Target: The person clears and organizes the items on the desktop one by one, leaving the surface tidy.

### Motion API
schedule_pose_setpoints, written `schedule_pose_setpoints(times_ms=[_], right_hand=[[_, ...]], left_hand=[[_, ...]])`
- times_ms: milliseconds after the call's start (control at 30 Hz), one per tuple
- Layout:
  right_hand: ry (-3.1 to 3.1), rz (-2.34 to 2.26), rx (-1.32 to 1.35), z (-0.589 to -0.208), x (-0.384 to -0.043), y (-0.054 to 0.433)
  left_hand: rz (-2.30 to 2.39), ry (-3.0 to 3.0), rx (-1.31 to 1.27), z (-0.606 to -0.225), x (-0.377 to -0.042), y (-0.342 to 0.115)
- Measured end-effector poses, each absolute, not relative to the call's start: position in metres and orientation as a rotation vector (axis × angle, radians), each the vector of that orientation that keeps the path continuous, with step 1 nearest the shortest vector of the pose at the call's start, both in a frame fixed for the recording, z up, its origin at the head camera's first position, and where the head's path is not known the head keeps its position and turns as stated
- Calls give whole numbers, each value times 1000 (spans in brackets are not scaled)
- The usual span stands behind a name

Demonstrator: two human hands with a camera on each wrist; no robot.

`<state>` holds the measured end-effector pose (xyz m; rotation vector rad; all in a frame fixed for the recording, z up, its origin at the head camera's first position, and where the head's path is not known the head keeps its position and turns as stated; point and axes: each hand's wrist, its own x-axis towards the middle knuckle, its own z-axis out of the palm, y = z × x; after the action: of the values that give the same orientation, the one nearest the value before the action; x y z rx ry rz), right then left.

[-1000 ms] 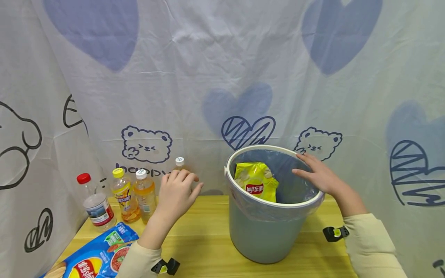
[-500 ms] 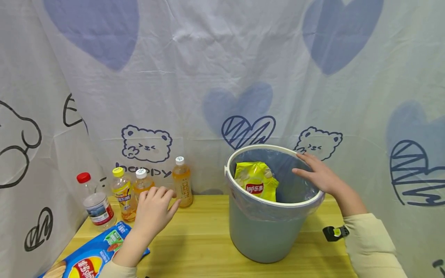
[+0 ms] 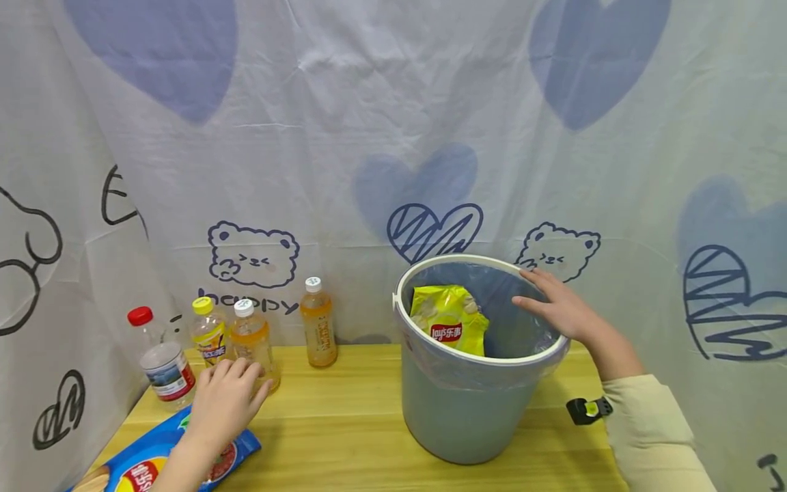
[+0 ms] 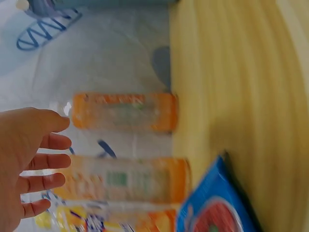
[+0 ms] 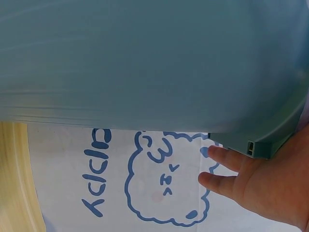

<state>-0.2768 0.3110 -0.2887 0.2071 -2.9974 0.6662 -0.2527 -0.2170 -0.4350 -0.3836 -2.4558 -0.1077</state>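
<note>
My left hand [image 3: 223, 403] is over a blue Lay's chip bag [image 3: 169, 437], near the bottles, with its fingers bent loosely and nothing held. In the left wrist view, the thumb [image 4: 54, 121] and fingers are spread apart in front of orange-banded bottles. On the right, my right hand [image 3: 562, 309] rests across the white rim of a grey-blue trash bin [image 3: 461, 417], thumb stretched over its inside. The right wrist view shows two extended fingers [image 5: 219, 183] outside the wall, below the rim. A yellow Lay's bag [image 3: 451, 318] is inside the lined bin.
A red-capped bottle [image 3: 166, 365], a yellow-capped bottle [image 3: 209, 335] and a white-capped bottle [image 3: 255, 342] stand together at the left. Another white-capped bottle [image 3: 318, 324] stands apart, near the patterned curtain [image 3: 344, 171]. Wooden tabletop [image 3: 332, 424] lies between bottles and bin.
My left hand has moved left and nearer to me, from in front of the separate bottle to over the blue chip bag. The right hand stays at the bin's rim.
</note>
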Motion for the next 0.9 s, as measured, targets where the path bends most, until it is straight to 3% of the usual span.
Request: schedule_pose_setpoints(times_ms=[500, 900], right_hand=[[-2996, 687, 190, -289, -276, 309], [-3006, 688, 196, -288, -275, 310]], left_hand=[[-54, -2572, -310, -465, -254, -286], [-20, -2827, -139, -474, -260, -314]])
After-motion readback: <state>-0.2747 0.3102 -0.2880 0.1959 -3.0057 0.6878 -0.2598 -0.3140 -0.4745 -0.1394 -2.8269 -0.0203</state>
